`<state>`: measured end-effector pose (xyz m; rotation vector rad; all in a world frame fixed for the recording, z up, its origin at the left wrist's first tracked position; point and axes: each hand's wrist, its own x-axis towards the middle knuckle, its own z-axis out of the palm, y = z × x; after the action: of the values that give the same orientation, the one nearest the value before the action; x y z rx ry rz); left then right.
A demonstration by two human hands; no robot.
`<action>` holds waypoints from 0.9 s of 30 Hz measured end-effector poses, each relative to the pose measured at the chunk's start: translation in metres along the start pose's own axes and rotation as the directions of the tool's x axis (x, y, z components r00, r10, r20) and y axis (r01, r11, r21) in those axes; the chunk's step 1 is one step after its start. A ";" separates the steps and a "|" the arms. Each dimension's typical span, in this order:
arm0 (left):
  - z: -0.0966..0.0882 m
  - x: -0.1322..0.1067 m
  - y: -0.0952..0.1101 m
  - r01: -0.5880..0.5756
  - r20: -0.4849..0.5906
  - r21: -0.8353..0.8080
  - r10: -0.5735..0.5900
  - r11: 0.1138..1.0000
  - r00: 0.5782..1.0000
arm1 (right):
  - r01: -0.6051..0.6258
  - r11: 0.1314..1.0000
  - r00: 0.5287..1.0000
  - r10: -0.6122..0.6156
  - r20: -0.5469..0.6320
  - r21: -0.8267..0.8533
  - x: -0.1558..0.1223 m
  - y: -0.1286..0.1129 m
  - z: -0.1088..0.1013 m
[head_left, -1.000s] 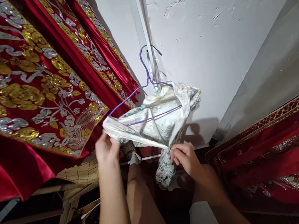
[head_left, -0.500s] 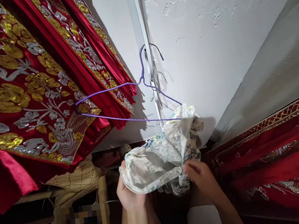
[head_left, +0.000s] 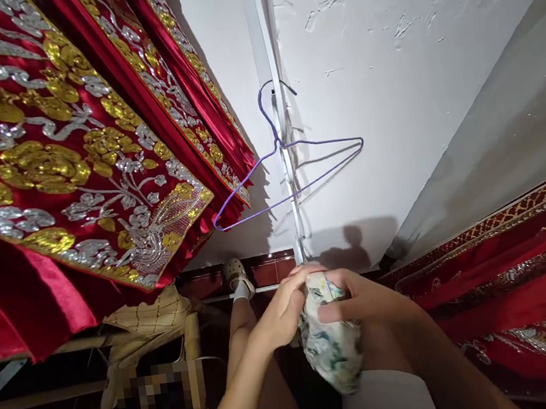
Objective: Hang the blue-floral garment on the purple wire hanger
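Observation:
A white garment with a green and blue floral print is bunched up in front of my legs; its exact kind is hard to tell. My right hand grips its upper part, thumb laid across the front. From the other side my left hand closes on the top edge, its fingertips partly hidden behind the cloth. Above both hands a purple wire hanger hangs bare by its hook from a white upright pole.
Red garments with gold and silver embroidery hang at left. More red beaded cloth lies along the right. A slatted wooden frame stands at lower left. My foot in a clog rests near the white wall.
The floral garment has come off the hanger and moved down, now bunched between both hands. The hanger has swung round on its hook. My left hand has moved right, close to the right one.

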<state>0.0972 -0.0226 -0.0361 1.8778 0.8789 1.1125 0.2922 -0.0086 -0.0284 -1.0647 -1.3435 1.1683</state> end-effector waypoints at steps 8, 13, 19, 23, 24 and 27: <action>-0.070 -0.021 -0.026 0.233 0.170 0.512 -0.364 0.827 0.916 | 0.241 0.915 0.965 -0.263 -0.025 -0.324 0.093 -0.038 -0.017; -0.123 -0.024 0.001 0.312 0.059 0.691 -0.482 0.651 0.874 | 0.231 0.857 0.973 -0.208 0.101 -0.461 0.132 -0.026 -0.018; -0.154 0.001 0.028 0.296 -0.059 0.776 -0.402 0.558 0.914 | 0.213 0.851 0.975 -0.215 0.051 -0.479 0.096 -0.028 -0.034; -0.153 0.021 0.024 0.212 -0.095 0.788 -0.227 0.578 0.969 | 0.308 0.875 0.951 -0.293 0.099 -0.372 0.070 -0.046 -0.048; -0.150 0.026 0.024 0.204 -0.109 0.790 -0.195 0.578 0.975 | 0.328 0.874 0.944 -0.310 0.109 -0.359 0.067 -0.049 -0.050; -0.138 0.041 0.029 0.138 -0.148 0.760 -0.037 0.635 0.988 | 0.342 0.879 0.939 -0.305 0.159 -0.333 0.058 -0.053 -0.050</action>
<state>-0.0079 0.0345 0.0495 2.4138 1.7061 0.8380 0.3363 0.0456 0.0325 -0.9865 -1.7859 0.7515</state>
